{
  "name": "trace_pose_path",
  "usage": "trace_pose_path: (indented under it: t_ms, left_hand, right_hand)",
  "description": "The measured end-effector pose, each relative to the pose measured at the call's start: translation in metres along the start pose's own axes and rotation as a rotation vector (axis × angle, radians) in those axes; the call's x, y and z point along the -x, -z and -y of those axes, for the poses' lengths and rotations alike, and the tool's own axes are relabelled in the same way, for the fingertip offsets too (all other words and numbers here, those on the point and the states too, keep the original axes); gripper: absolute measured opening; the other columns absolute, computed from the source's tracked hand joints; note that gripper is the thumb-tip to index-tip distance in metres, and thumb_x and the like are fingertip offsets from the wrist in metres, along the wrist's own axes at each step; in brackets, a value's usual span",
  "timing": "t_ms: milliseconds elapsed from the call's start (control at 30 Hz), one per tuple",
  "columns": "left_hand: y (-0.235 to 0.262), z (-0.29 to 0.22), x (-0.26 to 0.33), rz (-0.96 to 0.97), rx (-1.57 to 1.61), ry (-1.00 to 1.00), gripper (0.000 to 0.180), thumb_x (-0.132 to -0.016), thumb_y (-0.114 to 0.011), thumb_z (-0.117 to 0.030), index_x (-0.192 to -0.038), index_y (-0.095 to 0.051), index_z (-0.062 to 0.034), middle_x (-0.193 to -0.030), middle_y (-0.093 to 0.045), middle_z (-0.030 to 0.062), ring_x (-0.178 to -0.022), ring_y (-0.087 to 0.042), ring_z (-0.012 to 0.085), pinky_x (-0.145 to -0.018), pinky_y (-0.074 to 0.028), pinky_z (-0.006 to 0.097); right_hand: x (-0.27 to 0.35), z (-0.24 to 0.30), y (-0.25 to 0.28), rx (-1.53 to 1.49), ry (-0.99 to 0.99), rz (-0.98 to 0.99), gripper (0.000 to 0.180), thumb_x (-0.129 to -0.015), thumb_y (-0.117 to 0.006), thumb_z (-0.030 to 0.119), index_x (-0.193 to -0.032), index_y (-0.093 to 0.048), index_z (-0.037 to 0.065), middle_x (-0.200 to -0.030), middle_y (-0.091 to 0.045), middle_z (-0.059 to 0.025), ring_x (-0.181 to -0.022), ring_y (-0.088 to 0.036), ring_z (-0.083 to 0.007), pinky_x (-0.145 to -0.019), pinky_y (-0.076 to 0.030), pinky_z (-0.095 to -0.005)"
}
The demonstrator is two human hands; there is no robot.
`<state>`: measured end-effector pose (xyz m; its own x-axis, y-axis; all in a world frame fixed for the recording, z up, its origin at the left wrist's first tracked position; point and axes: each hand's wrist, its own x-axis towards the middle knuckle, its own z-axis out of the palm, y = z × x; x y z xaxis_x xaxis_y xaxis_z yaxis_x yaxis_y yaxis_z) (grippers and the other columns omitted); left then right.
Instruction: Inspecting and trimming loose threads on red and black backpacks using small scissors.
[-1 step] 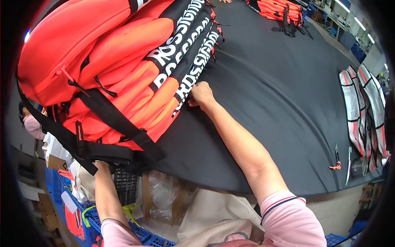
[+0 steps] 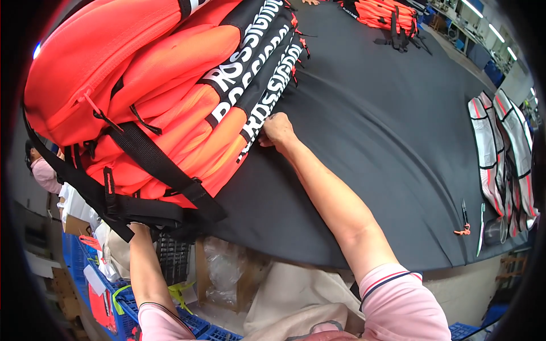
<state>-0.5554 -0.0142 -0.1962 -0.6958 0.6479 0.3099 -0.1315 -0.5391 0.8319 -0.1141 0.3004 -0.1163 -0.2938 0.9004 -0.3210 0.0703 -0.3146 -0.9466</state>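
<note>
Surface: black-covered worktable [image 2: 387,142], broad enough to bear a whole stack flat.
Stack: orange backpacks [image 2: 153,96] piled at the table's left end, black printed panels facing the person, straps hanging over the near edge.
Right hand [image 2: 277,129]: fingers pinched on the edge of a lower bag, seemingly to steady or square it.
Left hand [image 2: 136,228]: under the overhanging straps, likely propping the pile; grip hidden, cannot tell.
Farther off: scissors [image 2: 465,216] lying near the right edge; more orange bags [image 2: 387,14] at the far end.

Pink short sleeves, striped cuffs
</note>
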Motion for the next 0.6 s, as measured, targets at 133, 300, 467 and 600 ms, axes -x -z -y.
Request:
trace_pose_path:
  t_ms: [133,300,467,600]
  left_hand:
    - [-0.011,0.016,-0.01,0.027,-0.03,-0.041,0.049,-0.105,-0.035,-0.04,-0.121,-0.06,-0.0012,-0.114,-0.068,0.0118,-0.105,-0.063,0.037,-0.095,-0.049,0.041]
    - [-0.038,0.033,-0.002,0.07,-0.093,-0.072,0.049,-0.105,-0.035,-0.04,-0.121,-0.06,-0.001,-0.114,-0.068,0.0123,-0.106,-0.063,0.0373,-0.095,-0.049,0.041]
    - [-0.076,0.038,0.017,0.119,-0.171,-0.118,0.05,-0.105,-0.035,-0.041,-0.121,-0.06,-0.0009,-0.114,-0.068,0.0127,-0.106,-0.062,0.0375,-0.095,-0.049,0.042]
    - [-0.137,0.053,-0.005,0.17,-0.215,-0.162,0.05,-0.105,-0.035,-0.041,-0.121,-0.06,-0.0007,-0.115,-0.068,0.013,-0.107,-0.062,0.0377,-0.096,-0.048,0.042]
  right_hand:
    - [-0.019,-0.002,0.009,-0.032,0.061,0.005,0.03,-0.094,-0.057,0.022,-0.085,-0.065,-0.006,-0.073,-0.067,-0.0125,-0.056,-0.066,-0.0205,-0.051,-0.058,-0.0322]
    - [-0.044,-0.002,0.042,0.009,0.106,0.016,0.028,-0.094,-0.046,0.009,-0.084,-0.066,-0.009,-0.071,-0.068,-0.0164,-0.055,-0.068,-0.0236,-0.05,-0.059,-0.0346]
    - [-0.041,0.007,0.077,-0.061,0.141,-0.045,0.022,-0.092,-0.054,0.009,-0.084,-0.068,-0.006,-0.071,-0.068,-0.0131,-0.056,-0.066,-0.0198,-0.048,-0.056,-0.0308]
    - [-0.033,0.008,0.098,-0.065,0.157,-0.096,0.022,-0.092,-0.053,0.009,-0.086,-0.067,-0.006,-0.072,-0.068,-0.0125,-0.056,-0.066,-0.0194,-0.049,-0.056,-0.0302]
